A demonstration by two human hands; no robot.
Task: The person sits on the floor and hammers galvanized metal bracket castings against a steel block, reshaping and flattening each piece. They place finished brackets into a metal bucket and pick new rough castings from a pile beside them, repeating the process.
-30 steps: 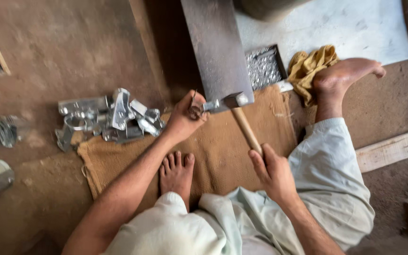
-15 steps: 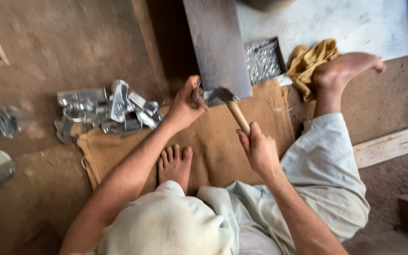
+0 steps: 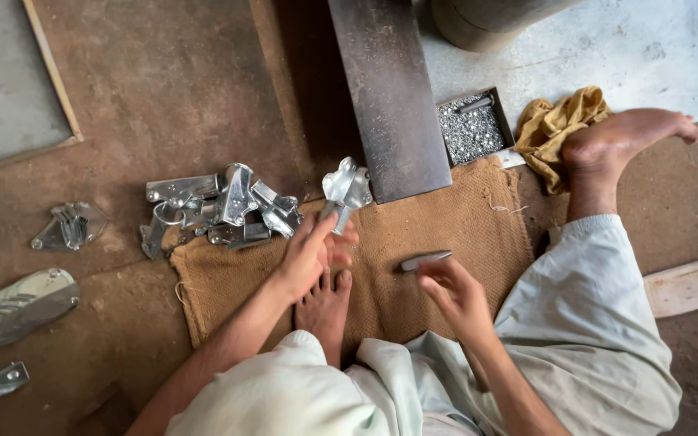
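While the person sits on the floor, a burlap mat (image 3: 446, 242) lies under a dark steel plate (image 3: 389, 97). A pile of metal brackets (image 3: 220, 210) rests at the mat's left edge. The left hand (image 3: 309, 254) pinches a shiny metal bracket (image 3: 345, 190) above the mat. The right hand (image 3: 454, 295), fingers loosely curled, touches a small grey tool (image 3: 424, 260) lying on the mat.

A square tray of small silvery rivets (image 3: 472, 129) and a crumpled yellow cloth (image 3: 555, 129) lie beyond the right hand.
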